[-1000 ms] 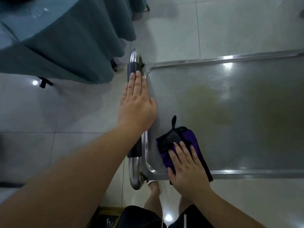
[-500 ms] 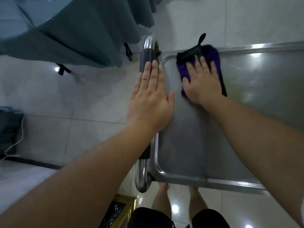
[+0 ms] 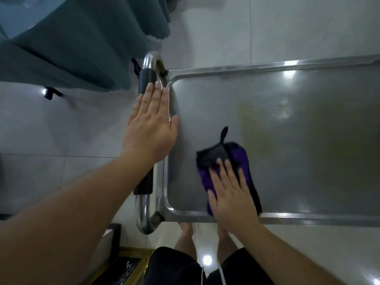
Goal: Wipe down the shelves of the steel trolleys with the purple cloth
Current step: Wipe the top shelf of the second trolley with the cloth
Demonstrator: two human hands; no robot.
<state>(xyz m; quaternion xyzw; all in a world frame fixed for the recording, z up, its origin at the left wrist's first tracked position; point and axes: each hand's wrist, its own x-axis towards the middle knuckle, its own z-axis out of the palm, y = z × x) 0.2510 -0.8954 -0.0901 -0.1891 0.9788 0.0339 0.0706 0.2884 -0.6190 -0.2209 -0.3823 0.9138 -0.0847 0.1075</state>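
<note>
The steel trolley's top shelf (image 3: 298, 140) fills the right half of the head view, with a raised rim and a dull brownish patch in its middle. A purple cloth (image 3: 236, 159) with a black backing and a black loop lies near the shelf's near left corner. My right hand (image 3: 232, 194) presses flat on the cloth with straight fingers. My left hand (image 3: 150, 126) rests flat, fingers together, on the trolley's handle (image 3: 147, 79), a steel tube with a black grip.
A table draped in teal cloth (image 3: 72, 42) stands at the upper left, close to the handle. Pale tiled floor (image 3: 267, 23) surrounds the trolley. My legs stand at the near rim. A dark, gold-edged object (image 3: 123, 266) lies at the bottom left.
My right hand has slid the cloth from the far left corner back toward the near rim, a little further right than one second ago. My left hand stays on the handle.
</note>
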